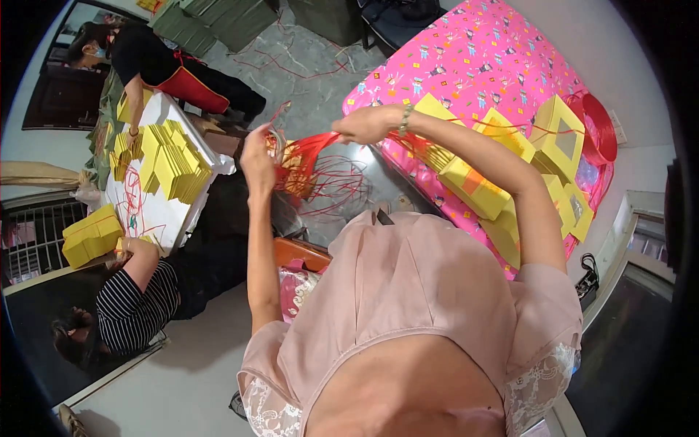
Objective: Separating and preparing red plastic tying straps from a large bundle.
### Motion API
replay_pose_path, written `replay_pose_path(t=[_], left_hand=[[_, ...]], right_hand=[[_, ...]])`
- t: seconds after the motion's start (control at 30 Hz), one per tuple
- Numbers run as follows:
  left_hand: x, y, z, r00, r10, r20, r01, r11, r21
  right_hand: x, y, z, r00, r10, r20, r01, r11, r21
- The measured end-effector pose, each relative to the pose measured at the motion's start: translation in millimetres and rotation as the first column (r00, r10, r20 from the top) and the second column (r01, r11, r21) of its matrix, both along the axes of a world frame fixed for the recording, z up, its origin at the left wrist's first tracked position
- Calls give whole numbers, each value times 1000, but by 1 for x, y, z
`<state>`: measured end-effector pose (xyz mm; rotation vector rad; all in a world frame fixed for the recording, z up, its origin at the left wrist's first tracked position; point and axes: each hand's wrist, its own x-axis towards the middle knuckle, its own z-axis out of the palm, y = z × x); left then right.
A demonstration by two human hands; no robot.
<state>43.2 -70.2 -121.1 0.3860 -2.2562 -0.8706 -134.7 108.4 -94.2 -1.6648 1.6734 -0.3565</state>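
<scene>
Just ahead of my body, a bundle of thin red ribbons [312, 148] is stretched between my hands. My right hand [370, 124], with a beaded bracelet at the wrist, is closed round the bundle's upper right end. At the other end, my left hand [258, 162] is closed beside the ribbons, and a pale ring-like edge shows at its fingers. What exactly those fingers grip is partly hidden. Loose red strands [342, 182] hang in loops below the bundle. Yellow boxes [473, 188] lie beneath my right forearm on a pink patterned cover [466, 62].
A big red ribbon coil [599, 130] rests at the pink cover's right edge. To the left, a white-topped table [124, 193] bears stacked yellow cartons [171, 160]. A person in a red apron [196, 84] and another in a striped top [138, 306] work there. Red scraps litter the grey floor [291, 54].
</scene>
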Motion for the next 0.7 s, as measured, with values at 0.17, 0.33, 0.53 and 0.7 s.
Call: replay_pose_path(t=[0.17,0.33,0.53,0.7], left_hand=[[-22,70,-6,911,-246,330,120,926,358],[0,53,-22,941,-41,336,58,998,-40],[46,-2,-63,929,97,357,-23,978,-206],[27,-8,-60,918,45,395,-9,996,-91]], right_hand=[[11,-16,2,968,220,-121,-230,970,-78],[-14,17,-5,992,86,-92,-78,993,88],[-55,61,-18,974,-37,-224,63,992,109],[-37,59,1,913,-64,-403,98,993,64]])
